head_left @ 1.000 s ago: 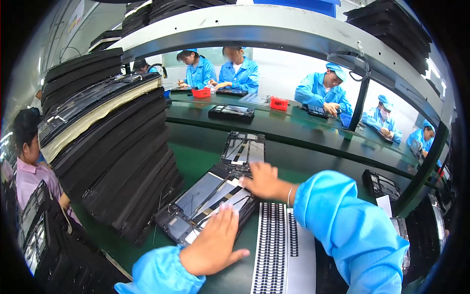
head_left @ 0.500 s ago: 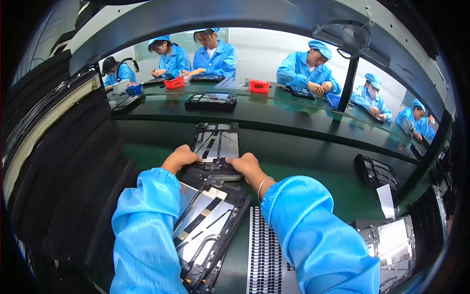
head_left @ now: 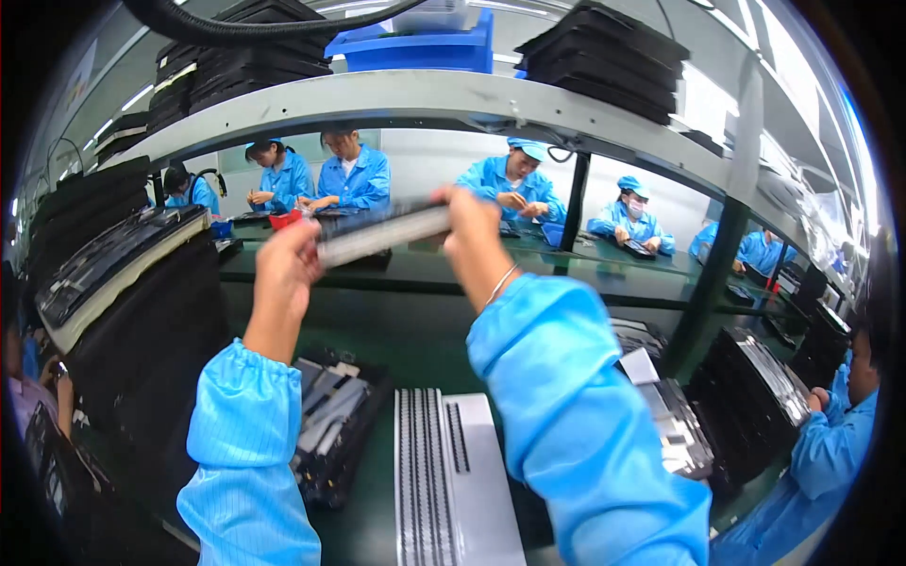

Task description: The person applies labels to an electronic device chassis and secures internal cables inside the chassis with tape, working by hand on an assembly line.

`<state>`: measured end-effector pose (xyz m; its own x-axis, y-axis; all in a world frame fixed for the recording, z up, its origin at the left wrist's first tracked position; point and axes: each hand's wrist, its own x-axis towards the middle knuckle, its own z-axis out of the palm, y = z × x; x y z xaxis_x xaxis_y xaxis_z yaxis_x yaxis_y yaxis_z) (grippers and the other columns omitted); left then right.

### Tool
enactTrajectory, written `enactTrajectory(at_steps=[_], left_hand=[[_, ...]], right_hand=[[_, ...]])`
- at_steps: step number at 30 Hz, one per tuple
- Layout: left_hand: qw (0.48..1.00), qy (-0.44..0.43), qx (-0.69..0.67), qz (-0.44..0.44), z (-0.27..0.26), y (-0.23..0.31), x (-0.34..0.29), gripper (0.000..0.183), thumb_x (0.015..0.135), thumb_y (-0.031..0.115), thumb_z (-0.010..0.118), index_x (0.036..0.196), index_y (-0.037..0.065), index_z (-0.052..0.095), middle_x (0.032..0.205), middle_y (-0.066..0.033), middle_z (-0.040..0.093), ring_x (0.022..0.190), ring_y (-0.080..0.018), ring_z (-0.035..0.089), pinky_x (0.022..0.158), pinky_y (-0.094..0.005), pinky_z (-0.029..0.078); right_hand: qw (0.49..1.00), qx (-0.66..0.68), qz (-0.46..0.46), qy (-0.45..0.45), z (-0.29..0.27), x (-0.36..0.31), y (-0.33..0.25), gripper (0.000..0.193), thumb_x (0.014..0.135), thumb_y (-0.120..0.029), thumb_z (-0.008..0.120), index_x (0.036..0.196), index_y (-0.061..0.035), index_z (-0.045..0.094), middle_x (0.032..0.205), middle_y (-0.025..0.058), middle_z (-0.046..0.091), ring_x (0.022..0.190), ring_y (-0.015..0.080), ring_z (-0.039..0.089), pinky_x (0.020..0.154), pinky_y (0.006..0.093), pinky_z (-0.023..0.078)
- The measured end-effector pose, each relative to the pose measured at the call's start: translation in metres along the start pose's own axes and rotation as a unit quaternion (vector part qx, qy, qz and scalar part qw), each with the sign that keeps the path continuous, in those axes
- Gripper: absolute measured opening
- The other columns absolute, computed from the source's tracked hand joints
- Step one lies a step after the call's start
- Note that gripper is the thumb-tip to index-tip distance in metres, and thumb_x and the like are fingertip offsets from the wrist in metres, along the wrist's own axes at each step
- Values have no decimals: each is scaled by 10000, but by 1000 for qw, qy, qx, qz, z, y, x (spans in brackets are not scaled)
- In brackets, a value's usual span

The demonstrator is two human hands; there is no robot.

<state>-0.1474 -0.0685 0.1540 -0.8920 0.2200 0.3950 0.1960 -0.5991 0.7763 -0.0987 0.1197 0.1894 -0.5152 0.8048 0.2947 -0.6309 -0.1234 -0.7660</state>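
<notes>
My left hand [head_left: 285, 269] and my right hand [head_left: 469, 231] hold a flat silver-and-black panel [head_left: 382, 236] by its two ends, raised above the bench. The panel appears nearly edge-on, its pale lower edge toward me, and is smeared by motion. Both hands are closed on it, with the right end slightly higher. Beneath my left forearm lies a black tray [head_left: 326, 429] bearing silver panels with dark strips. Between my forearms are a sheet with rows of small black pieces [head_left: 425, 481] and a white sheet [head_left: 486, 481].
Tall stacks of black trays [head_left: 132, 330] stand at my left, and another stack [head_left: 741, 396] at the right, beside a co-worker [head_left: 835, 424]. A grey shelf beam [head_left: 377, 99] crosses overhead, carrying a blue bin [head_left: 415, 45]. A dark post [head_left: 703, 283] rises at the right. Several people work opposite.
Both hands have lifted the panel off the bench and tipped it nearly edge-on. The view has tilted upward, showing the shelf overhead and more of the room.
</notes>
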Motion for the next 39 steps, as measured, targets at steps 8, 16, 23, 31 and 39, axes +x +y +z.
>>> enactTrajectory(at_steps=[8,16,23,31,39], left_hand=[[963,-100,-250,-22,30,72,-67,270,740,174,608,945,29,508,981,-153,535,933,-271,510,782,-455,441],[969,-149,-139,-139,88,22,-215,550,721,21,568,1220,-45,345,1037,-173,516,927,-239,533,859,-345,410],[961,-83,-181,-190,129,-35,-278,589,726,-29,567,1237,-49,275,923,-121,545,825,-175,555,777,-294,449],[971,-209,46,-104,129,-74,-269,453,787,152,559,1143,-64,379,1104,-146,470,993,-226,476,834,-335,382],[933,-256,247,-50,96,-72,-273,646,791,337,550,1273,14,265,1259,-195,282,1204,-298,239,981,-396,209]], right_hand=[[976,46,56,-205,-93,-84,-210,123,617,-9,605,716,9,535,710,111,544,628,238,549,631,369,488],[951,-202,-105,-209,-252,-168,-220,326,769,-43,528,1090,-15,472,1004,81,531,826,117,541,758,239,440],[982,-38,89,-165,-333,-183,-221,306,816,-253,512,1009,-16,538,972,111,588,863,187,582,769,264,461],[991,-116,68,-12,-371,-126,-171,275,772,-245,562,844,18,594,745,89,610,599,146,572,551,248,459],[900,-415,-123,55,-386,-123,-170,225,779,-180,563,783,32,637,705,34,593,667,91,518,599,210,373]])
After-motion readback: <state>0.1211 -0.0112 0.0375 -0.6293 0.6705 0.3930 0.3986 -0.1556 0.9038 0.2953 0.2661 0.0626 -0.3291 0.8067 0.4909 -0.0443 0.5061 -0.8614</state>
